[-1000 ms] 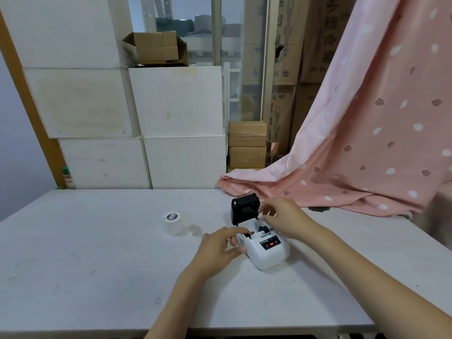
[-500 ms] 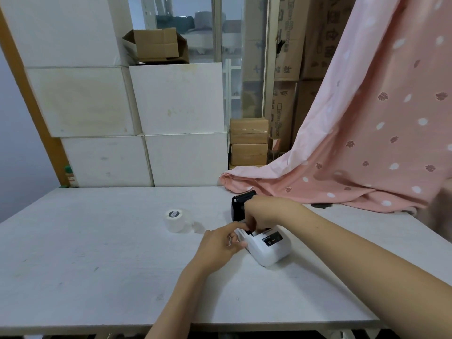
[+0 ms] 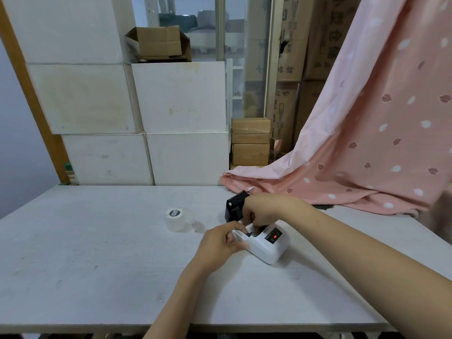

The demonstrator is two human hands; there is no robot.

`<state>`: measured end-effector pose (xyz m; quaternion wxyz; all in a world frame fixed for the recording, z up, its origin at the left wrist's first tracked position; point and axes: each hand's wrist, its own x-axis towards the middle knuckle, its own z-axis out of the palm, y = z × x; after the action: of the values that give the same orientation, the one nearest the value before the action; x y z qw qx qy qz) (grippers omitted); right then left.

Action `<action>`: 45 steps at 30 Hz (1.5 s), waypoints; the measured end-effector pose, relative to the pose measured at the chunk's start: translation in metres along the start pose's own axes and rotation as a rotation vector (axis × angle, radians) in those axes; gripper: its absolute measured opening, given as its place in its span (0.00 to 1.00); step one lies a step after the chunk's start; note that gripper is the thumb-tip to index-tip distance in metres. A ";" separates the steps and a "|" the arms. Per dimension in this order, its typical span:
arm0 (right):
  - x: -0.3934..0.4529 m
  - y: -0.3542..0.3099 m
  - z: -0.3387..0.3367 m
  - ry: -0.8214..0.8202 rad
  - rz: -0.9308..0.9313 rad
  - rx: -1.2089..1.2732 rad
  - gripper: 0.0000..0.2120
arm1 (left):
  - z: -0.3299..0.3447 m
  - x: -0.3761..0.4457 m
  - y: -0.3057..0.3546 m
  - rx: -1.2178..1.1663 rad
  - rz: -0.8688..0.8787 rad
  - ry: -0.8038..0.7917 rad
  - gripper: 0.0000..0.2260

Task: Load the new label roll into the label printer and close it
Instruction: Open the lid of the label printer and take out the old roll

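A small white label printer point(image 3: 267, 248) lies on the white table point(image 3: 102, 253) with its black lid point(image 3: 234, 207) tipped up at the far end and a red light on its top. My left hand point(image 3: 221, 243) grips the printer's near left corner. My right hand point(image 3: 266, 211) reaches down into the open compartment, its fingertips hidden inside; what they hold cannot be seen. A white label roll point(image 3: 176, 219) in clear wrap stands on the table to the left of the printer, untouched.
A pink patterned cloth point(image 3: 367, 148) drapes from the right onto the table's far edge behind the printer. White boxes point(image 3: 181, 123) and brown cartons point(image 3: 250, 140) are stacked beyond the table.
My right hand moved from beside the lid down into the printer's open compartment. My left hand stayed on the printer's corner. The roll has not moved.
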<state>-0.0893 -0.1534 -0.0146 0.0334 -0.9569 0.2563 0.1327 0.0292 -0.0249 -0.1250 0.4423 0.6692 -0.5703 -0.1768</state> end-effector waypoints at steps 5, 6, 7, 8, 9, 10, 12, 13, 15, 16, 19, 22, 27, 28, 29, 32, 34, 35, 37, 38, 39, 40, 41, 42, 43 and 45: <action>-0.011 0.007 -0.004 0.226 0.010 0.118 0.10 | 0.000 0.000 0.003 -0.027 -0.016 0.032 0.09; -0.014 0.013 -0.002 0.270 0.026 0.158 0.10 | 0.001 0.000 0.003 -0.027 -0.021 0.039 0.10; -0.018 0.019 0.001 0.313 0.049 0.195 0.09 | 0.001 0.000 0.003 -0.024 -0.026 0.049 0.10; -0.023 0.025 0.005 0.357 0.079 0.232 0.07 | 0.001 0.000 0.003 -0.019 -0.031 0.058 0.11; -0.028 0.032 0.010 0.404 0.112 0.273 0.05 | 0.002 0.000 0.003 -0.011 -0.037 0.066 0.11; -0.033 0.039 0.016 0.450 0.155 0.321 0.04 | 0.002 0.000 0.003 -0.001 -0.042 0.075 0.12; -0.043 0.052 0.029 0.518 0.262 0.413 0.05 | 0.003 0.001 0.004 0.019 -0.055 0.098 0.13; -0.047 0.058 0.036 0.539 0.319 0.430 0.06 | 0.003 0.000 0.004 0.032 -0.056 0.111 0.12; -0.051 0.070 0.050 0.569 0.419 0.457 0.09 | 0.003 0.000 0.005 0.064 -0.051 0.131 0.09; -0.053 0.075 0.058 0.579 0.464 0.481 0.09 | 0.004 0.000 0.006 0.080 -0.047 0.141 0.07; -0.059 0.083 0.078 0.609 0.550 0.541 0.08 | 0.004 -0.001 0.008 0.117 -0.039 0.164 0.08; -0.062 0.083 0.092 0.630 0.607 0.531 0.10 | 0.004 -0.001 0.009 0.154 -0.038 0.175 0.08; -0.063 0.078 0.111 0.630 0.660 0.483 0.13 | 0.002 -0.002 0.009 0.162 -0.040 0.182 0.07; -0.062 0.078 0.114 0.643 0.661 0.490 0.14 | 0.002 -0.002 0.008 0.157 -0.040 0.182 0.07; -0.061 0.078 0.117 0.652 0.664 0.492 0.14 | 0.002 -0.001 0.008 0.151 -0.040 0.181 0.07; -0.060 0.077 0.118 0.638 0.683 0.463 0.14 | 0.002 -0.001 0.008 0.147 -0.040 0.177 0.07; -0.060 0.074 0.115 0.610 0.699 0.446 0.14 | 0.002 -0.001 0.007 0.142 -0.041 0.175 0.07; -0.061 0.071 0.112 0.593 0.709 0.428 0.15 | 0.002 -0.001 0.007 0.137 -0.039 0.172 0.08; -0.062 0.064 0.107 0.584 0.715 0.373 0.19 | 0.002 -0.001 0.007 0.127 -0.035 0.168 0.09; -0.061 0.059 0.104 0.623 0.698 0.352 0.20 | 0.002 -0.001 0.007 0.123 -0.033 0.168 0.09; -0.060 0.054 0.102 0.686 0.667 0.352 0.20 | 0.002 -0.001 0.006 0.120 -0.032 0.169 0.09; -0.059 0.049 0.100 0.751 0.622 0.375 0.19 | 0.002 -0.001 0.006 0.116 -0.032 0.170 0.10; -0.057 0.043 0.099 0.791 0.567 0.422 0.19 | 0.002 -0.001 0.006 0.109 -0.033 0.169 0.11; -0.055 0.037 0.096 0.799 0.507 0.493 0.19 | 0.003 -0.001 0.006 0.102 -0.035 0.169 0.13; -0.054 0.030 0.093 0.769 0.452 0.581 0.21 | 0.003 -0.001 0.005 0.100 -0.038 0.170 0.14; -0.054 0.017 0.089 0.653 0.368 0.701 0.28 | 0.003 -0.001 0.005 0.118 -0.040 0.171 0.15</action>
<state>-0.1638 -0.1304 -0.0852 0.2467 -0.8187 0.4467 -0.2635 0.0236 -0.0250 -0.1233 0.4457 0.7179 -0.5264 -0.0938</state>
